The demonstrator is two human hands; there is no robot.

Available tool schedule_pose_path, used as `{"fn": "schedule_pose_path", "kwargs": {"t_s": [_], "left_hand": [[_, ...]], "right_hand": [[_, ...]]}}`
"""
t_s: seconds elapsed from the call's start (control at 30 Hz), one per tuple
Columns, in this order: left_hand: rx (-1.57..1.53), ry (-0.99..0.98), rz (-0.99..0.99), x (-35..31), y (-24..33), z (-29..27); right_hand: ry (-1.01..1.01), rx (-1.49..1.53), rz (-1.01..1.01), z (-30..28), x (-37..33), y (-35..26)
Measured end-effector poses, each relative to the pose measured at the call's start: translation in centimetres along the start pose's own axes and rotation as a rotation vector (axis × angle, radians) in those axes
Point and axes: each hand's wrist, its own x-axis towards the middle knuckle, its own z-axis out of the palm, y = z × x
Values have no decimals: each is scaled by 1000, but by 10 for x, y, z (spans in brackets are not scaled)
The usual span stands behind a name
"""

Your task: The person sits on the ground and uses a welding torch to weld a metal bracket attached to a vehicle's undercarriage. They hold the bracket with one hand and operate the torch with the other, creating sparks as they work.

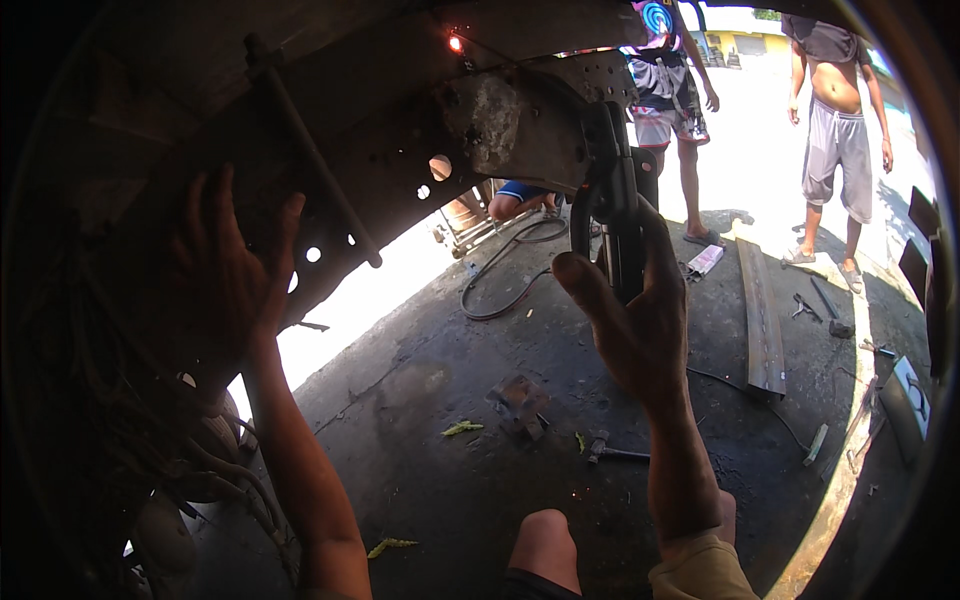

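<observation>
- Right hand [645,325] wrapped around a dark, long-handled tool [626,250], thumb along its left side; tool upright, head toward the frame, perhaps for reach overhead.
- Left hand [240,265] empty, fingers spread, raised beside the dark metal frame [385,195]; maybe bracing, contact cannot be told.
- Glowing red spot [456,44] high on frame, clear of both hands.
- Hammer [600,447] on floor below, seemingly parked within reach.
- Metal channel [762,320] lying flat, farther right.
- Two bystanders [838,150] [665,95] standing beyond, apart.

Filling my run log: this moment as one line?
left hand: open, contact unclear | right hand: around black electrode holder | red glow: near perforated beam | nearer hammer: on floor
</observation>
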Motion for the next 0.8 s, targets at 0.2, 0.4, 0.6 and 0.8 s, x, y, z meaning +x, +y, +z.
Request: {"fn": "schedule_pose_path", "kwargs": {"t_s": [0.2, 0.4, 0.6, 0.8], "left_hand": [[4, 7, 5, 0, 1, 0], [8, 58, 46, 1, -4, 3], [8, 26, 8, -1, 1, 1], [25, 40, 18, -1, 0, 2]], "right_hand": [[-4, -7, 5, 1, 1, 1], [-16, 4, -29, -1, 4, 8], [-22, 34, -10, 1, 3, 5], [13, 35, -64, 1, 3, 9]]}}
